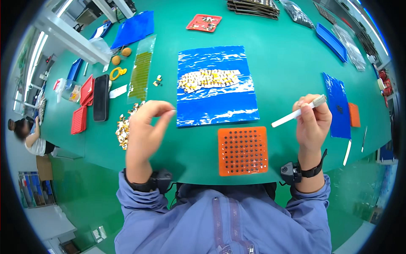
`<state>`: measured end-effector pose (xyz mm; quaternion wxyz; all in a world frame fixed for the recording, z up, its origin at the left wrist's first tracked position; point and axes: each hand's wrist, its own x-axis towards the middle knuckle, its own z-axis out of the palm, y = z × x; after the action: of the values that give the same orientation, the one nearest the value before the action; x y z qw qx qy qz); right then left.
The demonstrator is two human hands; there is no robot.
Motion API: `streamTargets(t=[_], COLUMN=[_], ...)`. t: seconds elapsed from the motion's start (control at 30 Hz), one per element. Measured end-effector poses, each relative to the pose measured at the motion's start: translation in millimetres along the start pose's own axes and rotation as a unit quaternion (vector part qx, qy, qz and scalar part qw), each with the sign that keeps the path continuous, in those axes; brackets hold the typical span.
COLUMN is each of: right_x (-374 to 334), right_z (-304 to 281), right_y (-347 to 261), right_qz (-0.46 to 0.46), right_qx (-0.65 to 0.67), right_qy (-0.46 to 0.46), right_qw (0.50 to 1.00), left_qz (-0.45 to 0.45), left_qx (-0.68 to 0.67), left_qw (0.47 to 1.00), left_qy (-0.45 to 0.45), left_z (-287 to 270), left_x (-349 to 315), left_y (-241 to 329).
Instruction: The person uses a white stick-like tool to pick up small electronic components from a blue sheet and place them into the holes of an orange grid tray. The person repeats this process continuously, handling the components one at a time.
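My right hand (313, 125) is closed round a white pen-like stick (292, 118) with a greyish upper end. The stick slants down to the left, its tip above the green table. My left hand (148, 127) has thumb and forefinger pinched together beside the left edge of a blue sheet (215, 110); whatever they hold is too small to make out. On that sheet lie rows of small white-and-yellow parts (211, 79). Between my hands, close to me, an orange square block (243, 151) carries a grid of small dark pieces. A loose pile of similar small parts (122, 132) is partly hidden behind my left hand.
A ribbed yellow-green strip (141, 72), yellow scissors (117, 73), a black case (101, 97) and red trays (79, 120) lie to the left. Farther back is a red tray (204, 23) of parts. Rightward are another blue sheet (338, 106) and an orange block (354, 115).
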<state>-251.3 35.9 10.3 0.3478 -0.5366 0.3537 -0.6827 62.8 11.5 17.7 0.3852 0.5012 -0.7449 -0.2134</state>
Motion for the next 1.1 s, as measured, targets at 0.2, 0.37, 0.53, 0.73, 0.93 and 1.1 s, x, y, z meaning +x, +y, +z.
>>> streamTargets(t=[0.2, 0.37, 0.53, 0.73, 0.93, 1.1], right_x=[1, 2, 6, 5, 3, 3], right_z=[8, 5, 0, -2, 1, 1], right_y=[-5, -2, 0, -1, -5, -6], right_qz=[0.034, 0.06, 0.06, 0.07, 0.063, 0.055], right_qx=[0.014, 0.065, 0.063, 0.057, 0.08, 0.085], right_qy=[-0.007, -0.006, 0.005, -0.035, -0.057, -0.063], right_qw=[0.999, 0.996, 0.996, 0.995, 0.993, 0.993], left_qz=[-0.049, 0.048, 0.054, 0.058, 0.03, -0.007], left_qx=[0.243, 0.171, 0.198, 0.221, 0.193, 0.165], left_qw=[0.968, 0.968, 0.957, 0.962, 0.968, 0.97], left_qy=[-0.037, -0.178, -0.207, -0.148, -0.156, -0.179], left_z=[-49, -18, 28, 53, 56, 57], left_x=[-13, 25, 64, 74, 75, 78], left_y=[-30, -15, -30, -41, -39, -39])
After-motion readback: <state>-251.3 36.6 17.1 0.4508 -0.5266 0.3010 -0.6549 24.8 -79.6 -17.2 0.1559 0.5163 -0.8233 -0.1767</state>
